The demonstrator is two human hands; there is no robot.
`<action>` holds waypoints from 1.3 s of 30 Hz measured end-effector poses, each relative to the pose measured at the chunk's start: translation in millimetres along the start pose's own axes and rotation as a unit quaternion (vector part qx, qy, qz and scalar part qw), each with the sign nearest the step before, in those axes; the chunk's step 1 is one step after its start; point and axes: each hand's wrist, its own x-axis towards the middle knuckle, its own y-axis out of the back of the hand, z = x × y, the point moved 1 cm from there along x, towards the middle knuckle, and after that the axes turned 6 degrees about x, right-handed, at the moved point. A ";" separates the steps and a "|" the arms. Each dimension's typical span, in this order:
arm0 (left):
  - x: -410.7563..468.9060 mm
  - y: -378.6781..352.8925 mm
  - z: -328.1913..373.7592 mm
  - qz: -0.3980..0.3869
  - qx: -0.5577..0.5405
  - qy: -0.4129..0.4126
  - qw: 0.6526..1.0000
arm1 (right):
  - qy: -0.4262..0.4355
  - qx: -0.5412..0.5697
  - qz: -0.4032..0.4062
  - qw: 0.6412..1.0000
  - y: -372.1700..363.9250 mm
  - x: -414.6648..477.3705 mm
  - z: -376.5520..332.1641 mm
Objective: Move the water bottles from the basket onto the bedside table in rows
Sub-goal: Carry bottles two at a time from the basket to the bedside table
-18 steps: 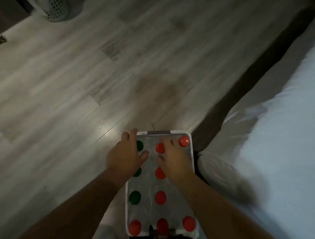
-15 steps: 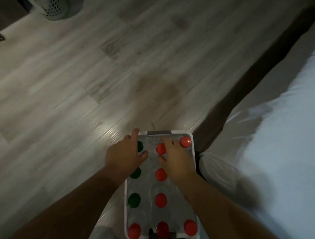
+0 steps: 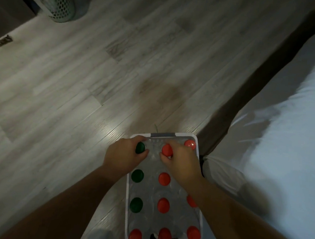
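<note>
Green-capped bottle (image 3: 140,147) and red-capped bottle (image 3: 167,150) are now pinched by your left hand (image 3: 123,155) and right hand (image 3: 182,163), both freshly curled in, so lifting from the basket (image 3: 127,196) looks ready to begin.

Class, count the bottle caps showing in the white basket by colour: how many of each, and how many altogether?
Green bottle caps: 3
Red bottle caps: 8, one partly hidden
Total: 11

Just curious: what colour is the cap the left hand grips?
The cap is dark green; head view.
</note>
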 end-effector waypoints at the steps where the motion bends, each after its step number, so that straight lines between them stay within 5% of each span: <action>1: -1.1 4.7 3.0 0.005 -0.003 -0.002 1.000 | 0.012 0.011 0.017 1.000 3.7 -1.3 -2.9; 14: -121.7 178.0 85.7 0.115 -0.082 0.010 0.990 | 0.095 0.103 0.016 0.990 159.3 -113.6 -122.0; 21: -238.6 303.0 162.8 0.235 -0.209 -0.011 0.949 | 0.168 0.143 0.116 0.968 277.7 -250.2 -195.2; 26: -292.9 342.4 191.6 0.244 -0.248 -0.079 0.934 | 0.202 0.127 0.243 0.940 319.0 -328.2 -211.9; 32: -299.6 349.8 181.2 0.204 -0.273 -0.199 0.919 | 0.164 0.286 0.364 0.871 312.6 -360.2 -215.0; 35: -288.2 352.4 172.1 0.159 -0.387 -0.207 0.885 | 0.135 0.332 0.408 0.840 302.2 -364.4 -219.3; 39: -274.9 356.9 170.8 0.116 -0.408 -0.238 0.874 | 0.098 0.357 0.527 0.765 293.5 -371.4 -224.2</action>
